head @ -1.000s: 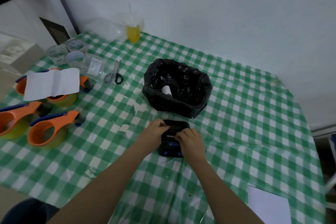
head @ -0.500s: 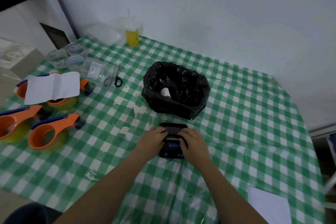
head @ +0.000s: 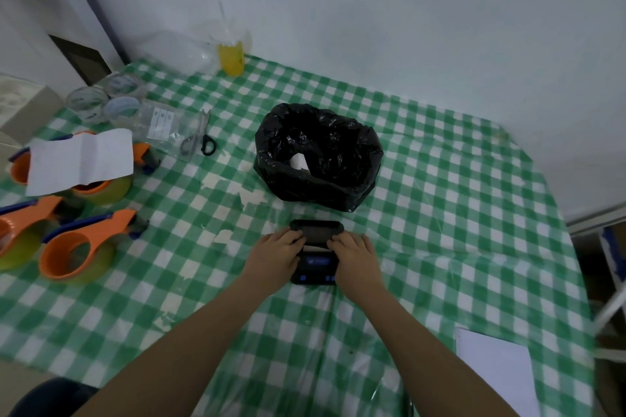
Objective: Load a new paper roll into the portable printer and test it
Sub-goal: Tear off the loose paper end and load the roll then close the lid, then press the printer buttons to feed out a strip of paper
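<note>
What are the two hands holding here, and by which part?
The portable printer on the table: left hand on its left side, right hand on its right side, fingers near the lid.

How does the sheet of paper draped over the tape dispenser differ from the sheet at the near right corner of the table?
The paper on the dispenser is creased with visible folds and bows up, propped off the cloth on an orange tape dispenser. The corner sheet lies flat on the checked tablecloth, with no folds visible, and runs out of frame. Both are plain white and lie clear of the hands.
</note>
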The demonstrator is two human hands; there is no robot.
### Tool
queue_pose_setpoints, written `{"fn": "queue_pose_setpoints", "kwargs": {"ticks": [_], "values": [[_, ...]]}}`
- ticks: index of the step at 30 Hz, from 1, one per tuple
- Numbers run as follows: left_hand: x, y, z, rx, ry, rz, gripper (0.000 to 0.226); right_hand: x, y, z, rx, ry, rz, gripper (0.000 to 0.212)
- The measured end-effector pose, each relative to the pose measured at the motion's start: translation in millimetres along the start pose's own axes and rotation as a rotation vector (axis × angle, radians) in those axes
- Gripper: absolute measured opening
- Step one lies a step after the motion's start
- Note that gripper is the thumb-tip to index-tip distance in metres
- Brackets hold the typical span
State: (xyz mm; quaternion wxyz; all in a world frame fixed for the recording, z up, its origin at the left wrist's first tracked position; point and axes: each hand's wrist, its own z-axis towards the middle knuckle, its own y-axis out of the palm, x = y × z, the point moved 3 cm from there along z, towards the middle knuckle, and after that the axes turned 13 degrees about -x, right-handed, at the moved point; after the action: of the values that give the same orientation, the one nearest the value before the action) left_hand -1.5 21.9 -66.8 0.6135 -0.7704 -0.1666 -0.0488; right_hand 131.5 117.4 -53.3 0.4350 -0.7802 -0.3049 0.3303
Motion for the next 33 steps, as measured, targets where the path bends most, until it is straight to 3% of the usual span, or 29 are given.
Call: {"fn": "queue_pose_setpoints", "kwargs": {"ticks": [3, 7, 11, 17, 33], "values": [[0.3, -1.5, 3.3, -0.053, -0.049, -0.187, 0.043, 2.8, -4.8, 0.5, -0.001, 0.0, 0.145, 0.045], [0.3, 3.1, -8.4, -0.017, -0.164, -0.609, 0.054, 17.1, 6.1, -23.3, 0.158, 0.096, 0.567, 0.049], [2.2, 23.5, -24.0, -0.097, -0.308, -0.878, 0.071, 19.1, 27.4, -43.6, 0.13, 0.228, 0.782, 0.041], [15.4, 34.7, -28.1, -0.06, -0.357, -0.934, 0.048, 15.9, 43.5, -53.8, 0.07, 0.376, 0.924, 0.039], [13.9, 35.2, -23.4, -0.034, -0.392, -0.924, 0.041, 14.9, 55.4, -61.7, 0.06, 0.412, 0.939, 0.039]]}}
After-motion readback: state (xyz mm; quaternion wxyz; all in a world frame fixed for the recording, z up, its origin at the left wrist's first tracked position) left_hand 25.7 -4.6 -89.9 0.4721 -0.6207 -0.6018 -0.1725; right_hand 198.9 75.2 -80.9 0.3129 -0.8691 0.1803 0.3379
